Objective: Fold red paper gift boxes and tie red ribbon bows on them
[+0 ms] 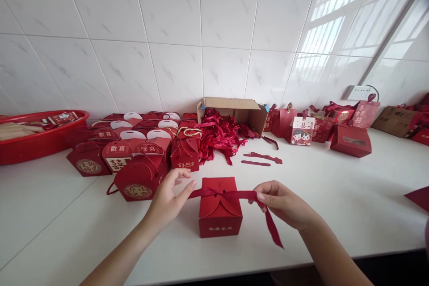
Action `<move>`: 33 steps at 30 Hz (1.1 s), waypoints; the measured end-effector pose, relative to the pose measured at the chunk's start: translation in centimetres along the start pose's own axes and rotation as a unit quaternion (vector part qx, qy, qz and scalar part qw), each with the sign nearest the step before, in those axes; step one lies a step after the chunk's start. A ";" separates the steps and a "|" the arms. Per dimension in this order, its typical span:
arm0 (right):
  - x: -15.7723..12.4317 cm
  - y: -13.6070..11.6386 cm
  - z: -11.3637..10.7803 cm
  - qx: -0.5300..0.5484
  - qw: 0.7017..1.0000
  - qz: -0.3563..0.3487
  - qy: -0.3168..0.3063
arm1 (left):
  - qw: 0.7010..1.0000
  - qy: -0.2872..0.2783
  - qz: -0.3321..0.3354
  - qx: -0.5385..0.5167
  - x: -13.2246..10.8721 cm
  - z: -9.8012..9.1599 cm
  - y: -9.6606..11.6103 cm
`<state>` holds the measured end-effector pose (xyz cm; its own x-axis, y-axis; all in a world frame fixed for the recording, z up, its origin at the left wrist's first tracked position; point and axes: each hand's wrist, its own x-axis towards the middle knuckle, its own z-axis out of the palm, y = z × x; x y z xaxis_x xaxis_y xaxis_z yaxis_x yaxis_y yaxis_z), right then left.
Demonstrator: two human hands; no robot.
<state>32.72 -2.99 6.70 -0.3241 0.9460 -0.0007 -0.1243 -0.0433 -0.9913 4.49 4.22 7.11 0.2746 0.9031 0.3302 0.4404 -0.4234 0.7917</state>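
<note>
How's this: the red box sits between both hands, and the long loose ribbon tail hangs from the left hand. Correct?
Not quite: the head view shows the long loose ribbon tail hanging from the right hand, not the left hand. The red box does sit between both.

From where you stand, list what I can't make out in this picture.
Head view, red box: inside hidden by its closed top flaps.
Head view, ribbon: left end hidden by the left hand.
Head view, red basin: left side cut off by the picture's edge.
Head view, dark red piece at far right: cut off by the edge.
Head view, cardboard carton: part of its inside hidden by the ribbon pile.
</note>
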 end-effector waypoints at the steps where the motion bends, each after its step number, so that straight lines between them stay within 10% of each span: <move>1: 0.0 -0.4 0.4 0.015 1.000 -0.016 -0.002 | 0.999 0.025 0.043 0.018 -0.2 0.1 0.7; 10: 1.1 -3.9 3.7 0.025 0.996 -0.075 -0.035 | 0.967 -0.003 0.236 0.095 0.1 3.9 6.1; 25: 2.7 -0.9 5.6 -0.225 0.962 -0.097 0.117 | 0.970 0.045 0.228 0.068 1.0 3.1 5.3; 33: 3.7 0.2 6.8 -0.207 0.946 -0.175 0.177 | 0.993 -0.067 0.096 0.003 0.4 0.2 4.0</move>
<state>25.11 -1.73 7.42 0.0133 0.9306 0.3658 0.2367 0.3525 -0.9054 6.57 2.90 10.25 0.4652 0.7886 0.4022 0.3744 -0.5870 0.7178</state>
